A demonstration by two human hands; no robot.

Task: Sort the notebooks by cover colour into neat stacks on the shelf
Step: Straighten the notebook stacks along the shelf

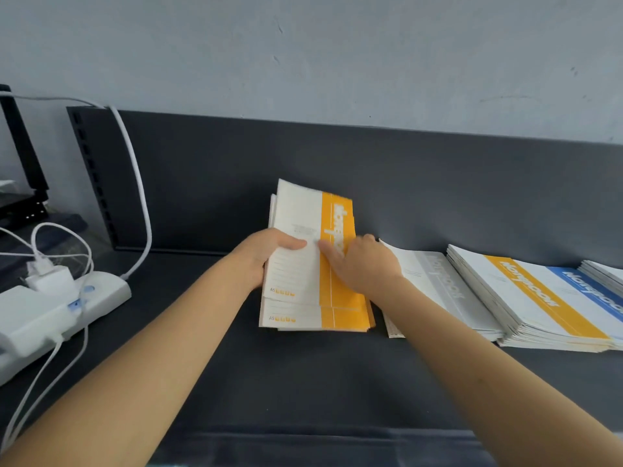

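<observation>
A stack of white notebooks with an orange band (337, 315) lies in the middle of the dark shelf (303, 382). My left hand (269, 254) grips the left edge of the top orange notebook (303, 214), thumb on its cover, lifting its far end off the stack. My right hand (364, 264) rests on the orange band with fingers stretched flat. To the right lies a grey-banded notebook (438, 284), then a thick mixed pile topped by an orange-banded notebook (526, 291), with a blue-banded notebook (593, 294) beyond it.
A white power strip (67, 308) with a plugged-in charger (54, 278) and white cables (138, 183) sits at the left end of the shelf. The shelf's dark back panel (236, 163) rises behind the notebooks. More white notebooks (606, 271) show at the far right edge.
</observation>
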